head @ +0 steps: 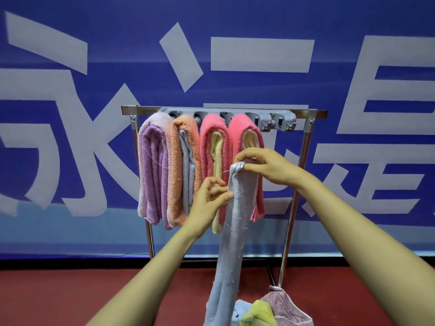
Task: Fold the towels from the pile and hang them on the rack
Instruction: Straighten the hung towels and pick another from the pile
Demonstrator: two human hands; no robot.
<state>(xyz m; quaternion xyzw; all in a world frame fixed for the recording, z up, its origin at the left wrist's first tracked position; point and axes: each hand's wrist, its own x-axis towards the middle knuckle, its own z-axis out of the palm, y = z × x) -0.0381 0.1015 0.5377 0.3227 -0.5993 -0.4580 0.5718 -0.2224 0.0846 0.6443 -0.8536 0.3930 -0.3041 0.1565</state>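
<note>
Both hands are raised in front of a metal towel rack (308, 112). The right hand (268, 167) pinches the top end of a long grey-blue towel (235, 231) between thumb and fingers, so that it hangs straight down in a narrow strip. The left hand (207, 198), lower and to the left, has its fingers curled and nips the towel's left edge. The towel's bottom end reaches the pile (259, 311) of yellow-green, pale blue and mauve cloths on the red floor (70, 297), near the rack's right foot. Four folded bundles hang side by side over the rack's top bar, from its left end to its middle: a lilac towel (153, 165), an orange towel (176, 161) wrapped round a grey-blue one, then a left pink towel (208, 142) and a right pink towel (242, 125), each with yellow inside. The held towel hangs in front of the right pink towel. A grey hook strip (282, 120) runs along the bar. Behind stands a blue banner (235, 20) with large white characters.
</note>
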